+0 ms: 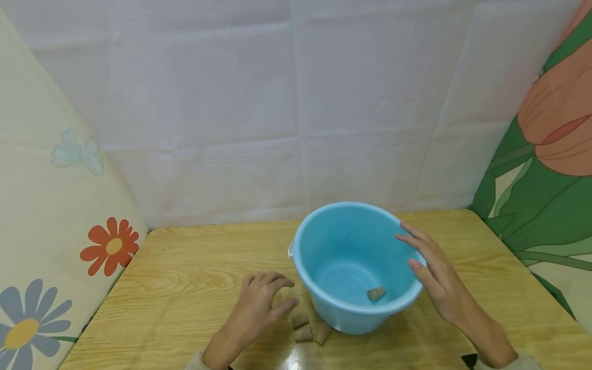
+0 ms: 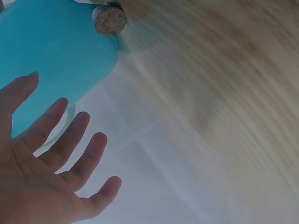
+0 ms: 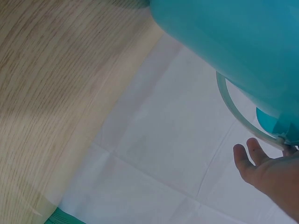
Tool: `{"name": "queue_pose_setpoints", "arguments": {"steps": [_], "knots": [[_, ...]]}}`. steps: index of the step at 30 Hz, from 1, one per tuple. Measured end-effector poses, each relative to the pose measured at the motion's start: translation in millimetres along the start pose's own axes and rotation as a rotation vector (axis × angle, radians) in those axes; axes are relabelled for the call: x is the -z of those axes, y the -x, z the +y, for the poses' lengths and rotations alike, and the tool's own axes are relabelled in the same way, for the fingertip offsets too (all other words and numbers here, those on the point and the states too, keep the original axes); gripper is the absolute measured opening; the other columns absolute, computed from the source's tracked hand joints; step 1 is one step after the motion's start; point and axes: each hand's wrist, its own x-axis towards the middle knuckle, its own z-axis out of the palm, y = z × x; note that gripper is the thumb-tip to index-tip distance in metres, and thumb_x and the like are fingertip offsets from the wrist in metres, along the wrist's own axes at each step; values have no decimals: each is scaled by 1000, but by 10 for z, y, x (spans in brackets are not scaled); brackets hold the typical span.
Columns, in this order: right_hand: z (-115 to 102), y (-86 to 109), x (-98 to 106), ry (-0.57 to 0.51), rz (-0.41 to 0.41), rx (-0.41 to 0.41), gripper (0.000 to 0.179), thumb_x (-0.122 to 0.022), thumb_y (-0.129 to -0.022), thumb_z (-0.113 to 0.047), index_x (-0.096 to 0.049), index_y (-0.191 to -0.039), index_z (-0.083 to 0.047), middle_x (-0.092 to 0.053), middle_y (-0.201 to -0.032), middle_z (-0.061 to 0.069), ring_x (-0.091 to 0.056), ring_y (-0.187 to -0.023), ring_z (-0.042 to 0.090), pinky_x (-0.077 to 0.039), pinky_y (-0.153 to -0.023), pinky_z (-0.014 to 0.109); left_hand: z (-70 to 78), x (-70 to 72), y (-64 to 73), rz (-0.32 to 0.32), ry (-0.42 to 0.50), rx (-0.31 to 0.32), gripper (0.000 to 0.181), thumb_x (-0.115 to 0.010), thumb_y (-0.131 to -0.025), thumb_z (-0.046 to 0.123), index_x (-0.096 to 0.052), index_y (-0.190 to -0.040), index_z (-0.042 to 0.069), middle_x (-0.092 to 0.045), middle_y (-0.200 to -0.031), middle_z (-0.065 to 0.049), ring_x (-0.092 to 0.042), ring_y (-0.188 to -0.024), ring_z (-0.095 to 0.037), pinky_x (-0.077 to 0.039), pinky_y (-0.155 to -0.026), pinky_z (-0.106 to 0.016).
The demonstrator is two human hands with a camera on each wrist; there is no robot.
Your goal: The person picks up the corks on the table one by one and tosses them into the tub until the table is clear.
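A light blue bucket [image 1: 356, 318] stands on the wooden table with its mouth toward the head camera. Inside, a brown cork stopper [image 1: 376, 294] lies on the bottom toward the near right. My right hand [image 1: 437, 277] is at the bucket's right rim, fingers and thumb reaching over the edge; in the right wrist view two of its fingers stick out near the pale handle [image 3: 238, 114]. Left of the bucket, my left hand [image 1: 261, 298] hovers empty with its fingers spread and slightly bent. Close to its thumb, three cork stoppers [image 1: 302, 334] lie at the bucket's foot.
Wood-grain tabletop [image 1: 194, 272] extends to both sides of the bucket. A creased white sheet [image 1: 222, 113] hangs behind it. Flower-printed panels flank the table, with a red flower [image 1: 113, 246] at left and a large tulip [image 1: 559, 113] at right.
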Motion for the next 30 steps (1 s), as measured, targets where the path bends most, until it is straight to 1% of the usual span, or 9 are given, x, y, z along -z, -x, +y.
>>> {"name": "queue_pose_setpoints", "arguments": {"steps": [6,10,15,20,23,25,30], "knots": [[-4,1,-2,-5,-1,-4,48,-44,-98,0,-50,-143,-15,-33,-160,7,-24,-145,-3,-21,-104,4,-6,-38,27,-46,2,4,29,-74,-86,38,-73,-106,17,-71,-112,-2,-63,-109,-26,-44,-96,-54],[1,2,-2,-10,-2,-4,48,-44,-98,1,-50,-143,-13,-33,-160,9,-24,-145,-3,-21,-104,5,-20,-66,46,-79,-8,7,30,-74,-86,38,-73,-108,17,-71,-112,-2,-63,-108,-26,-44,-95,-52],[15,1,-6,-17,-5,1,47,-43,-98,1,-50,-143,-10,-34,-159,12,-24,-145,-2,-21,-106,6,-25,-87,63,-125,-8,9,30,-73,-87,37,-73,-109,17,-72,-113,-2,-63,-108,-26,-44,-97,-55],[1,2,-1,-11,-3,-8,47,-43,-98,0,-50,-143,-11,-33,-160,7,-24,-145,-3,-21,-103,5,-29,-90,79,-163,-15,6,32,-73,-87,39,-72,-109,16,-72,-111,-2,-64,-106,-27,-46,-96,-56],[-9,2,0,-8,-2,-13,47,-43,-98,0,-51,-143,-12,-33,-160,3,-24,-144,-3,-22,-103,5,-35,-93,88,-188,-27,11,32,-72,-88,40,-73,-109,16,-71,-110,-1,-64,-105,-26,-46,-94,-54],[-11,1,1,-9,-3,-15,47,-44,-98,0,-51,-143,-12,-33,-160,3,-24,-144,-3,-22,-103,5,-41,-99,93,-205,-35,9,31,-71,-88,41,-73,-108,17,-71,-109,0,-64,-103,-26,-46,-94,-54],[-11,0,2,-9,-4,-12,47,-43,-98,0,-51,-143,-11,-33,-160,4,-24,-145,-3,-21,-104,5,-58,-123,108,-214,-50,-18,33,-69,-89,46,-75,-104,17,-72,-106,1,-65,-99,-24,-48,-90,-53]]}}
